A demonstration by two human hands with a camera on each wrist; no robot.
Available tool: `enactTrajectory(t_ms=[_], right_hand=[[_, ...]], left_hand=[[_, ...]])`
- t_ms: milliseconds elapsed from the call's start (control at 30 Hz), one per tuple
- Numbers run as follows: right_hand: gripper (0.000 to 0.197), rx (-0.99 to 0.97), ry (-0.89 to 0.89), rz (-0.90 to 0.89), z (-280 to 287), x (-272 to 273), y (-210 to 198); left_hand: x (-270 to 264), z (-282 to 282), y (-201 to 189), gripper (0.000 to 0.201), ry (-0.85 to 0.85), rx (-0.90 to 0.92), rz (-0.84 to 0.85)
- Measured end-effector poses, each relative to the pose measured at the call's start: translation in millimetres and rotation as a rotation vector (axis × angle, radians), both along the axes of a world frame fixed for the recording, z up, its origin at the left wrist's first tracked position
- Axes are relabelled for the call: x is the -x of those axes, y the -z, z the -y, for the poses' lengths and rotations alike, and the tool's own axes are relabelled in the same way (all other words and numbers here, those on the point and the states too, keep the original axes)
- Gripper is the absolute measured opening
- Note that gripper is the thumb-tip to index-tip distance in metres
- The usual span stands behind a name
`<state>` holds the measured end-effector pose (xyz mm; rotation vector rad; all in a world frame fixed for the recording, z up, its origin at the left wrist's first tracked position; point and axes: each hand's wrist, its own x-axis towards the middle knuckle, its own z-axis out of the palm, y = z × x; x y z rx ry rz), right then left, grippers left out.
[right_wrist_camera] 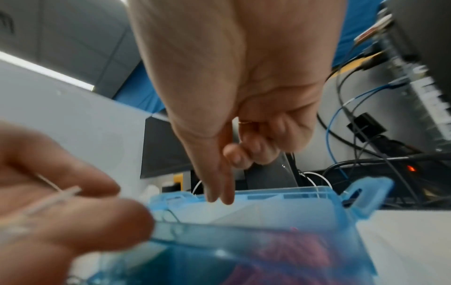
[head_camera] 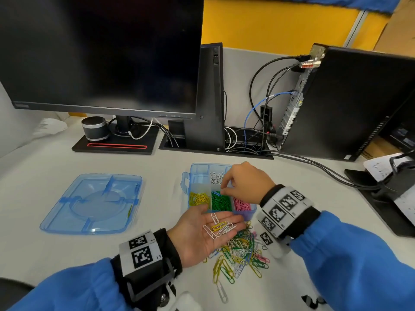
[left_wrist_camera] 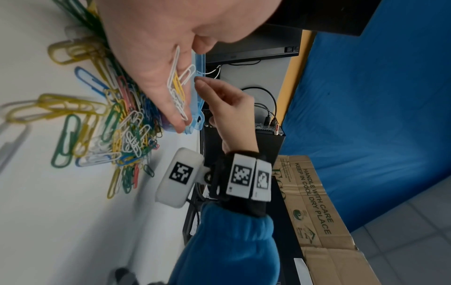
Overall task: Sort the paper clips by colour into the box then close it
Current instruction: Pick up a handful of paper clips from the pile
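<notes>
Several paper clips (head_camera: 219, 226), mostly white with one yellow, lie loose on the left hand (head_camera: 202, 232), palm up, fingers straight and flat, grip wide, nothing pinched. Left hand hovers just in front of the box (head_camera: 193, 170), above the mixed pile (head_camera: 241, 252) of clips on the surface (head_camera: 45, 254). Right hand (head_camera: 244, 182) is over the box, fingers pointing down into it near the white and green compartments; thumb and forefinger tips close together, other fingers curled in. In the right wrist view two fingers (right_wrist_camera: 219, 183) reach down to the box rim; whether that grip holds a clip I cannot tell, fingertips too small and blurred.

Box is blue, see-through, open, divided: white clips (head_camera: 215, 177) in a rear compartment, yellow clips (head_camera: 198, 198) front left, green clips (head_camera: 221, 202) front middle, pink clips (head_camera: 241, 204) front right. Lid (head_camera: 92, 203) lies flat, well apart to the left of the box. Pile holds yellow, green, white, blue and pink clips; one white clip (head_camera: 222, 292) lies apart, nearer the person.

Behind: dark monitor (head_camera: 101, 52), small speaker (head_camera: 94, 129) on its base, computer tower (head_camera: 348, 102) with cables. Both wrists wear bands with black-and-white markers; sleeves blue.
</notes>
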<state>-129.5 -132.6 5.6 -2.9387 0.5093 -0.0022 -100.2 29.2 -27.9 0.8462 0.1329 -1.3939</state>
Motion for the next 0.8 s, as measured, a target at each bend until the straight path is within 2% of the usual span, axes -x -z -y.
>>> enactTrajectory(t_ms=[100,200,467,633,733,800], right_hand=[[0.017,0.049,0.002,-0.074,-4,-13,0],[0.011,0.034,0.003,-0.099,-6,-19,6],[0.009,-0.093,0.067,-0.01,13,-13,-4],[0.019,-0.114,0.206,0.177,39,-8,-17],[0.01,-0.088,0.242,0.123,45,-5,-7],[0.01,-0.098,0.205,0.12,43,0,-3]], left_hand=[[-2,1,-1,0.059,0.009,0.002,0.021],[-4,1,0,0.057,0.011,-0.013,0.031],[-9,0,-3,0.054,-0.027,0.008,0.0],[-12,1,-5,0.054,-0.039,0.029,0.015],[-14,0,-7,0.055,-0.044,0.032,0.022],[-15,-1,-8,0.055,-0.048,0.024,0.033]])
